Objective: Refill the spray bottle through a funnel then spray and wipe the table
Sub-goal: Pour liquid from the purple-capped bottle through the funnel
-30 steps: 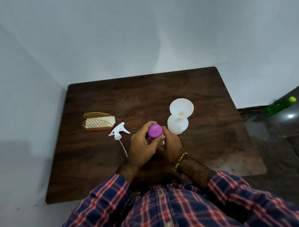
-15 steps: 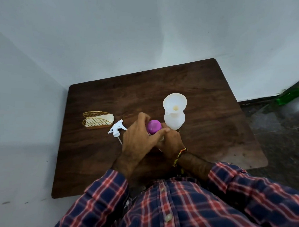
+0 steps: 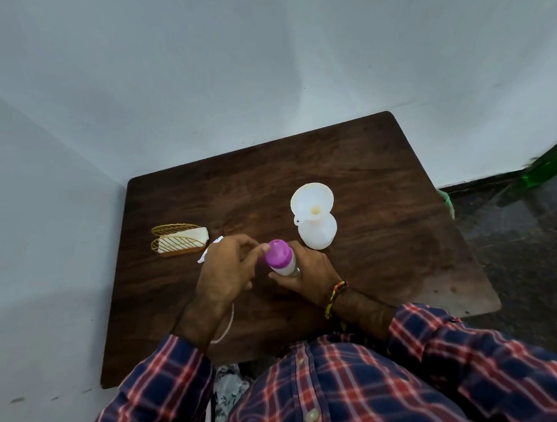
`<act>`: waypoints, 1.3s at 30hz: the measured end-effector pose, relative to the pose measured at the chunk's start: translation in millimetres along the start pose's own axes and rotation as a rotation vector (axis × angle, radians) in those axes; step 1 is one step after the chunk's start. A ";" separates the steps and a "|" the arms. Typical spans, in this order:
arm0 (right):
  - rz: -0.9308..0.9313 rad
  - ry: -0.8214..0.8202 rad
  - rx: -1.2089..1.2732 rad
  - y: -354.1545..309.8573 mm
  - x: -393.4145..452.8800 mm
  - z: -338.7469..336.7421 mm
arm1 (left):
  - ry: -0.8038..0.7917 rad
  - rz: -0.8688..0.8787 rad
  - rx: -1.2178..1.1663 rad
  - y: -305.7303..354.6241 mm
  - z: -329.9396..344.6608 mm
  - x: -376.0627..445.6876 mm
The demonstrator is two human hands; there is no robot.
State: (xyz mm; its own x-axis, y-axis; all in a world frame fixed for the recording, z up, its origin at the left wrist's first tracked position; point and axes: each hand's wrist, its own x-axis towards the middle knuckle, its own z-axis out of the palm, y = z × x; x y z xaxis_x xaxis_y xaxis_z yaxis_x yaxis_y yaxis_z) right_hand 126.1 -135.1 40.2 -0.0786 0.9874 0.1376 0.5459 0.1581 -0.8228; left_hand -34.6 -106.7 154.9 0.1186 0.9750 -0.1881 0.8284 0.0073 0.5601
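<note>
A small white refill bottle [image 3: 286,266] with a purple cap [image 3: 278,249] stands on the dark wooden table [image 3: 383,196]. My right hand [image 3: 306,269] grips its body. My left hand [image 3: 226,269] has its fingertips on the purple cap. Behind them stands the white spray bottle [image 3: 317,233] with a white funnel [image 3: 311,199] sitting in its neck. The white spray trigger head [image 3: 212,243] lies on the table, mostly hidden behind my left hand, and its thin tube [image 3: 229,323] shows below my wrist.
A gold wire holder with a white cloth or napkins [image 3: 180,240] sits at the table's left. The table stands in a corner of white walls. A green bottle [image 3: 547,166] stands on the dark floor at the right. Patterned cloth [image 3: 229,387] hangs by my lap.
My left hand has loosened from over the purple cap to touching it with fingertips, so more of the small bottle shows. The view has shifted slightly.
</note>
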 end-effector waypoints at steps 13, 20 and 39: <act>-0.005 -0.093 0.034 1.4 3.7 -0.3 | -0.187 0.437 0.144 -4.2 5.1 2.2; -0.019 -0.126 0.046 -2.8 4.5 -8.1 | -0.244 0.469 0.029 -22.6 15.2 11.2; 0.055 -0.155 0.128 -0.9 5.9 -11.1 | -0.386 0.467 0.192 -14.6 1.4 20.7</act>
State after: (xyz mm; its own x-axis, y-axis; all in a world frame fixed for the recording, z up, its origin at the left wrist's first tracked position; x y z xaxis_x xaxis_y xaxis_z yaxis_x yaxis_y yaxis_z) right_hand 134.4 -129.5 47.9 -0.1846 0.9828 0.0115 0.4433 0.0937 -0.8915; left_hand -43.5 -86.8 141.7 0.6502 0.7153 -0.2560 0.7207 -0.4742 0.5056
